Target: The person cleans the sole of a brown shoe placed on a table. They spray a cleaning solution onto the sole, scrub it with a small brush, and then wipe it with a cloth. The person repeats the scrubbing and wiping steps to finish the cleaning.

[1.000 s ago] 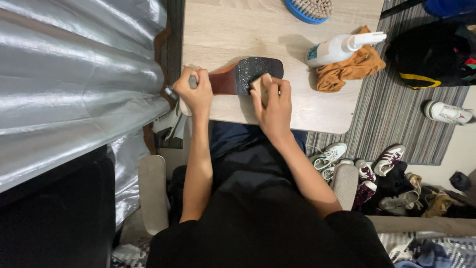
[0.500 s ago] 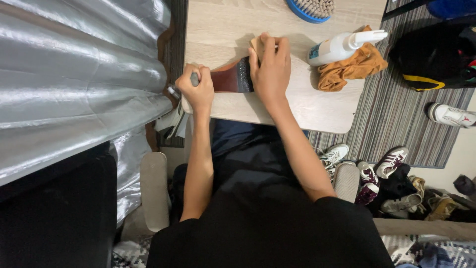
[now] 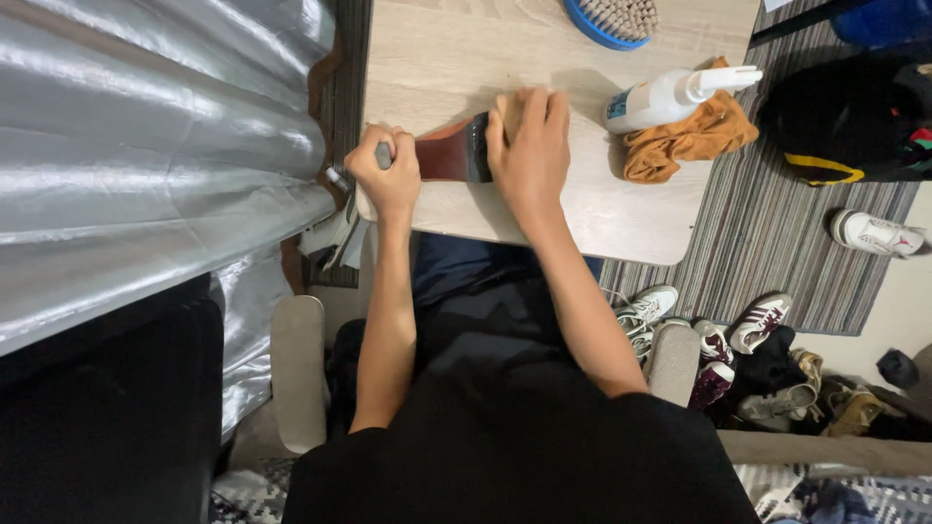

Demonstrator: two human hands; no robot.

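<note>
A shoe [image 3: 449, 155] with a glossy red-brown sole and a black front lies sole-up on the light wooden table [image 3: 456, 49]. My left hand [image 3: 388, 182] is closed around its grey heel at the table's near left corner. My right hand [image 3: 532, 146] lies over the shoe's front with the fingers curled down, hiding most of the black sole. A small pale tan edge shows under its fingers; what it is cannot be told.
On the table to the right are a white spray bottle [image 3: 670, 95], a crumpled orange cloth [image 3: 694, 141] and a blue brush [image 3: 612, 17]. A silver sheet [image 3: 146, 146] fills the left. A striped rug [image 3: 767, 243], black bag [image 3: 854, 116] and several shoes [image 3: 738, 335] are on the floor.
My right hand moved from the shoe's near side onto its front and slid left, covering the black sole. My left hand stays on the heel.
</note>
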